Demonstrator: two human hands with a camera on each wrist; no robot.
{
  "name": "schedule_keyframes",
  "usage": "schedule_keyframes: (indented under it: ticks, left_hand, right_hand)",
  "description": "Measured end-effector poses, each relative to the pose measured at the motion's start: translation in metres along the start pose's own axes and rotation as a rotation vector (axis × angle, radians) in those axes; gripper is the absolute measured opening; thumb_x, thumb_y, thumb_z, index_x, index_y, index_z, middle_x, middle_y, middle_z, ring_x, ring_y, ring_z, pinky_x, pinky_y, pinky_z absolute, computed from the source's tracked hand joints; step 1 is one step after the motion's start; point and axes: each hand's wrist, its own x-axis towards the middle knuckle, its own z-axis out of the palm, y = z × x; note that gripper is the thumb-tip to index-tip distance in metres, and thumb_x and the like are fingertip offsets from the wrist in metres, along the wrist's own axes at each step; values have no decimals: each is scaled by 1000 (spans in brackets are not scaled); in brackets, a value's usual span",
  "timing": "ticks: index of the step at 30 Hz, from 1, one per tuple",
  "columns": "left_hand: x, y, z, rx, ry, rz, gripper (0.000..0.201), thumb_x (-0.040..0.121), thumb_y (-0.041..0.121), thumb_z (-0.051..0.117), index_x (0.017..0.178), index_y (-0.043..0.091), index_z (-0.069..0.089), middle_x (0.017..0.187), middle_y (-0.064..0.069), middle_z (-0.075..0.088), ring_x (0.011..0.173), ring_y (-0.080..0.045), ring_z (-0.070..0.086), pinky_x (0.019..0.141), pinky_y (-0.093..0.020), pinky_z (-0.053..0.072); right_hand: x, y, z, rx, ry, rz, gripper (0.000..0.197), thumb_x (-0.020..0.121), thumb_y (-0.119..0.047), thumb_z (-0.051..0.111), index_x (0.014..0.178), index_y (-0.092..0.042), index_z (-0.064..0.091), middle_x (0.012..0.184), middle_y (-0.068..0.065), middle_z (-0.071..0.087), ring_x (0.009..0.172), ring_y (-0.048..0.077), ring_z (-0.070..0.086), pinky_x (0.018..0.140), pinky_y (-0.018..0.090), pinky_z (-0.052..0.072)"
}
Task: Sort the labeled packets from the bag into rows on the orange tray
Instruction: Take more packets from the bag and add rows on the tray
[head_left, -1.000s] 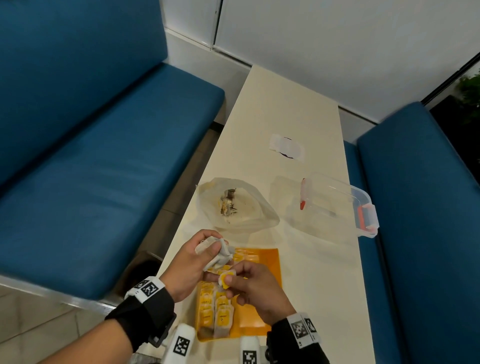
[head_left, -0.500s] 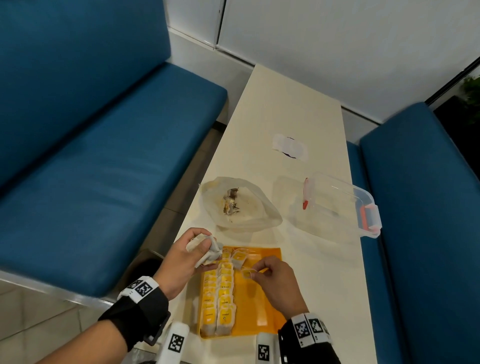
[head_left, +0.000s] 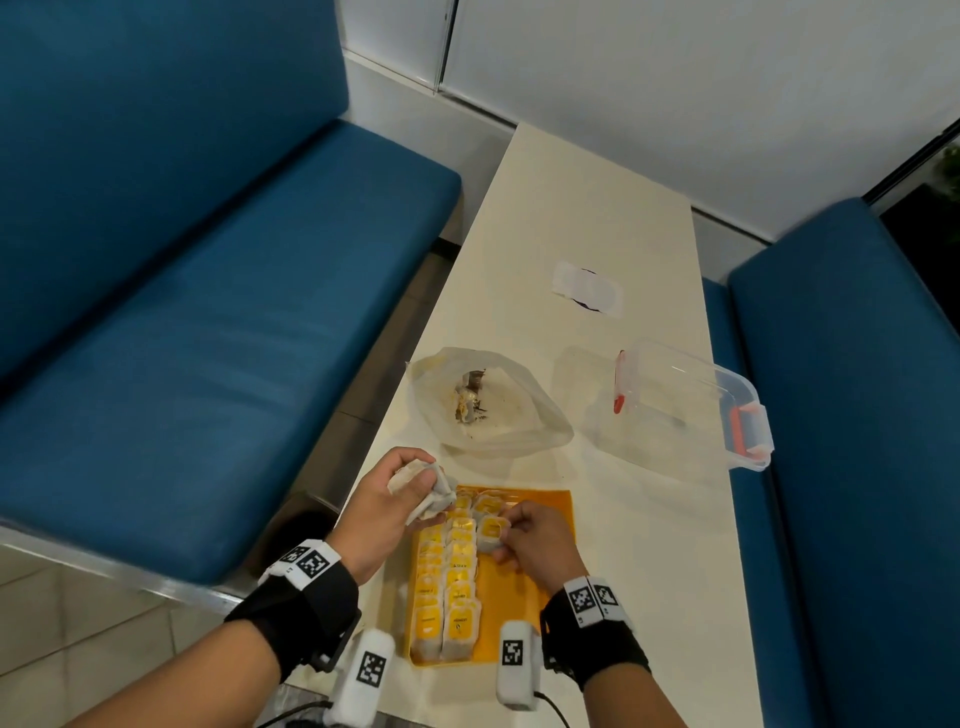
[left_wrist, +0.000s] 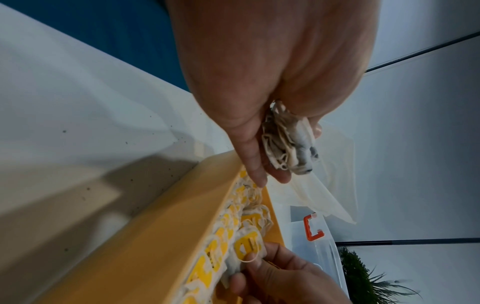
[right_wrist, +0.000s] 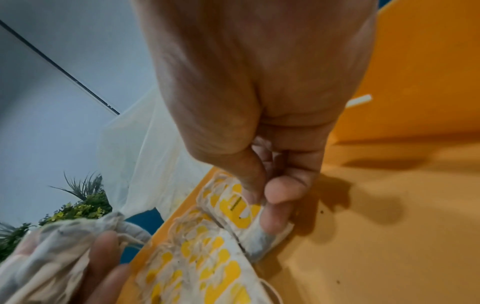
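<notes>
- Since a moment ago, the right hand (head_left: 535, 540) has dropped from the tray's top edge to mid-tray, now pinching one packet (head_left: 489, 531) at the head of a third row.
- Left hand (head_left: 387, 501), centre-left of the head view, is curled round a bunch of packets (head_left: 423, 486) just above the tray (head_left: 550, 514).
- Two rows (head_left: 449, 582) fill the tray's left side; the bag (head_left: 493, 405) lies on the bench (head_left: 649, 545) above it, nearly empty.
- Risk, as I judge it: strings trail loose, so lifting the fingers away may snag one and drag neighbours askew; the bunch could also shed a packet onto the rows.
</notes>
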Motion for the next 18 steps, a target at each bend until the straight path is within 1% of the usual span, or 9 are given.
schedule_keyframes:
  ticks: [3, 5, 9, 12, 15, 17, 18]
  left_hand:
    - [2, 2, 1, -8, -5, -13, 10, 99, 19, 63, 109, 15, 62, 110, -17, 69, 102, -37, 72, 88, -56, 59]
    - [2, 3, 1, -12, -9, -28, 10, 100, 18, 62, 109, 16, 62, 111, -17, 69, 101, -36, 72, 88, -54, 60]
    - [4, 3, 1, -2, -21, -44, 7, 100, 20, 63, 107, 19, 63, 110, -14, 70, 103, -38, 72, 90, -55, 59]
    - [5, 4, 1, 12, -34, -50, 7, 100, 20, 62, 108, 20, 63, 111, -14, 71, 105, -39, 71, 92, -57, 58]
    - [5, 5, 1, 12, -34, -59, 8, 100, 20, 62, 108, 19, 63, 113, -17, 70, 105, -40, 71, 92, -57, 58]
    - [5, 6, 1, 13, -38, -61, 9, 101, 20, 62, 110, 17, 62, 115, -19, 68, 106, -40, 71, 91, -56, 58]
    - [5, 7, 1, 17, -39, -62, 10, 101, 19, 62, 110, 16, 61, 114, -19, 69, 106, -40, 71, 92, -56, 58]
  right_hand:
    - [6, -1, 5, -6, 52, 27, 17, 90, 4, 55, 85, -12, 58, 69, 16, 67, 44, 14, 58, 43, 26, 44]
    - [8, -1, 8, 16, 86, 47, 15, 90, 3, 55, 86, -12, 59, 67, 14, 68, 42, 14, 57, 45, 27, 46]
    - [13, -1, 12, 38, 155, 44, 12, 92, -3, 59, 85, -13, 62, 65, 10, 70, 47, 16, 60, 53, 30, 52]
    - [14, -1, 14, 35, 204, 20, 14, 92, -4, 59, 84, -15, 62, 69, 9, 70, 50, 13, 62, 52, 25, 52]
    - [14, -2, 17, 14, 237, -5, 12, 92, -6, 61, 84, -15, 64, 75, 10, 72, 54, 11, 64, 48, 19, 47]
    - [16, -2, 19, 3, 255, -14, 10, 89, -7, 63, 83, -15, 66, 73, 9, 73, 55, 12, 64, 49, 20, 48]
    - [17, -2, 20, -2, 260, -14, 9, 88, -7, 64, 84, -14, 67, 72, 8, 74, 56, 14, 65, 51, 23, 51]
